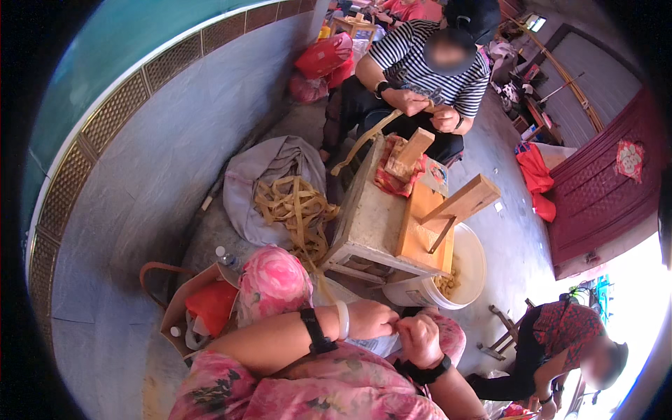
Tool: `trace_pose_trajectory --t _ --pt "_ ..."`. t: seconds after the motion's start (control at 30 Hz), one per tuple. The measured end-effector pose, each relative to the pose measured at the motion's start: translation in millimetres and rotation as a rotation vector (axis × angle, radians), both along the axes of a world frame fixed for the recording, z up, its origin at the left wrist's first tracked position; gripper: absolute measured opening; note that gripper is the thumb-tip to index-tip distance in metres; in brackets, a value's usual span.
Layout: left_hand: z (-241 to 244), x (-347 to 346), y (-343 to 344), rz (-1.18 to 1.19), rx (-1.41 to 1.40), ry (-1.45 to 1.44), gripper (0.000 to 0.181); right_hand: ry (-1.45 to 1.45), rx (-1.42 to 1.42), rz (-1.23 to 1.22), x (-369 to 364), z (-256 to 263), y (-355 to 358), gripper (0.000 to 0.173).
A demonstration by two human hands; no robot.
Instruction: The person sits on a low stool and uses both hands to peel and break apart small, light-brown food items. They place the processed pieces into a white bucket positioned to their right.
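Note:
My left hand, with a pale bangle at the wrist, is above my lap, its curled fingers meeting those of my right hand. What lies between the fingertips is hidden. Behind my left wrist a tan fibrous strip runs up to a tangled heap of strips in an open grey cloth sack. Beyond my hands stands a worn small table, bearing a wooden board with a slanted wooden block on it.
A white bucket with tan pieces stands beside the table. Across it sits a co-worker in a striped shirt, holding a strip. A paper bag and a plastic bottle are at left. Another person bends at lower right.

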State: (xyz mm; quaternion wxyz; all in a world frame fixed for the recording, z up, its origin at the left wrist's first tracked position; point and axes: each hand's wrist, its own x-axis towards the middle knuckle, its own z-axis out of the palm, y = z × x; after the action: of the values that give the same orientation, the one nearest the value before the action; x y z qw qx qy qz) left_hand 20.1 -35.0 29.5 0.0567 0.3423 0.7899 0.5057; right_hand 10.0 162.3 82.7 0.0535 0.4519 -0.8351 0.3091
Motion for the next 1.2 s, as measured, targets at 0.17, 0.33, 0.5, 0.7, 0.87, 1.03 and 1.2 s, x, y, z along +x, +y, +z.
trace_pose_trajectory --t 0.17,0.33,0.5,0.7,0.87,1.03,1.2 --pt "-2 -14 7 -0.234 0.471 -0.82 0.018 -0.474 -0.227 -0.294 -2 -27 9 0.009" --pt "-14 -18 18 0.2 0.14 0.143 0.024 -1.537 -0.819 -0.242 -30 -47 14 0.007" --pt "-7 -13 14 0.319 0.009 0.245 0.031 -1.431 -0.617 -0.275 -28 -37 12 0.017" --pt "-48 -21 19 0.154 0.565 -0.753 0.015 -0.065 -0.052 -0.302 -16 -34 -10 0.032" --pt "-43 -20 11 0.147 0.791 -0.894 0.017 -0.116 -0.089 -0.173 -21 -22 -7 0.02" --pt "-29 -17 16 0.282 0.677 -0.431 0.012 -0.715 -0.149 -0.362 -20 -34 1 0.008" --pt "-14 -15 15 0.296 0.607 -0.636 0.018 -0.652 -0.221 -0.251 -22 -29 -3 0.013"
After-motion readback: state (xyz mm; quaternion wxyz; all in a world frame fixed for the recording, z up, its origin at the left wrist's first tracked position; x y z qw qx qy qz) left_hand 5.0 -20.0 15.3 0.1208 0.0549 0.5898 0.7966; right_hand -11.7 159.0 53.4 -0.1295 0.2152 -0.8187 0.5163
